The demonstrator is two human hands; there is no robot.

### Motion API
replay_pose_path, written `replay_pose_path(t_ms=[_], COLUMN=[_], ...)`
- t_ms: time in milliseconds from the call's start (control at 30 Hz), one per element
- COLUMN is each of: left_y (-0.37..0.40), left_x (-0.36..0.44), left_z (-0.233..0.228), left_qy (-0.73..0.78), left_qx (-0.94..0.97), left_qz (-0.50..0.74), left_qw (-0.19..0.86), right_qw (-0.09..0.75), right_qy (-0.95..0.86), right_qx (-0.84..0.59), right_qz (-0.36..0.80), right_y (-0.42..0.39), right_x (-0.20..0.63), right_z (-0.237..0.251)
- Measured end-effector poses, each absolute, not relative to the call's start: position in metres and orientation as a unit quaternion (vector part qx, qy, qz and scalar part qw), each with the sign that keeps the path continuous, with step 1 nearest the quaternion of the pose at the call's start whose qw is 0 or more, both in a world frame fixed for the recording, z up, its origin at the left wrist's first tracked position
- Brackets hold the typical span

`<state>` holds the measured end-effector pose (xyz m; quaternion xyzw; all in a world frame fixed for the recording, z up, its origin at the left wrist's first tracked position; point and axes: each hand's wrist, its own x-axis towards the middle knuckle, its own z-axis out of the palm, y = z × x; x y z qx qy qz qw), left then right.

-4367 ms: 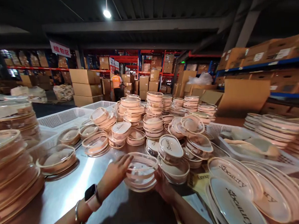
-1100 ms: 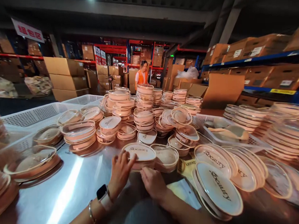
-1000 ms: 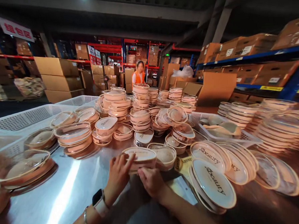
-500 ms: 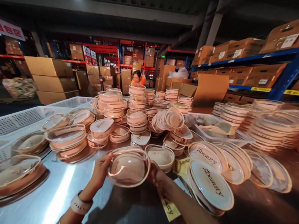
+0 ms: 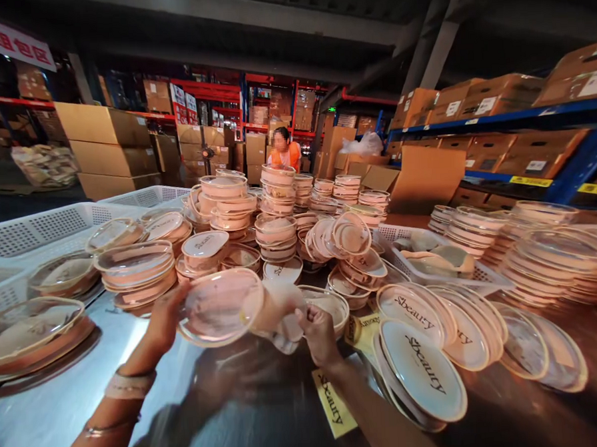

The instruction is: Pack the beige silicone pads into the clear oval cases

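Note:
My left hand [image 5: 161, 321] grips the edge of an oval pink container [image 5: 215, 308] with a pale rim, tilted above the metal table. Its fingers are mostly hidden behind the container. Just right of it, my right hand [image 5: 318, 332] is closed in a pinch on a pale, soft-looking piece [image 5: 279, 306], smeared by motion, which reaches back to the container's right edge. Behind the right hand sits another oval container [image 5: 337, 308]. Yellow printed cards [image 5: 334, 402] lie under my right forearm, beside white oval lids marked "beauty" [image 5: 421, 370].
Stacked oval containers [image 5: 135, 269] crowd the table's far side. White perforated baskets [image 5: 39, 230] stand at left, and another basket [image 5: 481, 279] at right holds pale pads. Tall stacks [image 5: 551, 263] line the right. A person in an orange vest [image 5: 292, 156] is beyond, before cartons and shelving.
The container has moved left and tilted in my left hand. My right hand has left its rim and now pinches the pale piece, drawn out to the right.

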<state>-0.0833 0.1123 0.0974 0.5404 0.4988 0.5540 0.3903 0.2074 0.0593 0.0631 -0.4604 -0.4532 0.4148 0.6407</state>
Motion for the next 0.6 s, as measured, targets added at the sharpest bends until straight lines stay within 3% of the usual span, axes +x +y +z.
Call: replay_pose_path(t_ms=[133,233,367,467,600], left_y=[0.128,0.116,0.085,0.071,0.072], left_x=[-0.111,-0.084,-0.028,-0.010,-0.017], left_z=[0.101,0.086,0.053,0.041,0.049], left_qy=[0.552,0.484,0.345,0.327,0.321], left_qx=[0.541,0.681,0.847,0.860,0.848], left_qz=[0.576,0.533,0.395,0.390,0.416], left_qw=[0.266,0.136,0.090,0.045,0.071], right_qw=[0.653,0.653,0.650,0.647,0.618], right_qy=[-0.443,-0.441,-0.421,-0.410,-0.407], right_qx=[-0.454,-0.445,-0.421,-0.403,-0.388], right_qz=[0.414,0.426,0.472,0.501,0.550], right_y=[0.063,0.060,0.055,0.053,0.049], right_x=[0.214,0.207,0.197,0.195,0.196], right_z=[0.068,0.065,0.060,0.059,0.061])
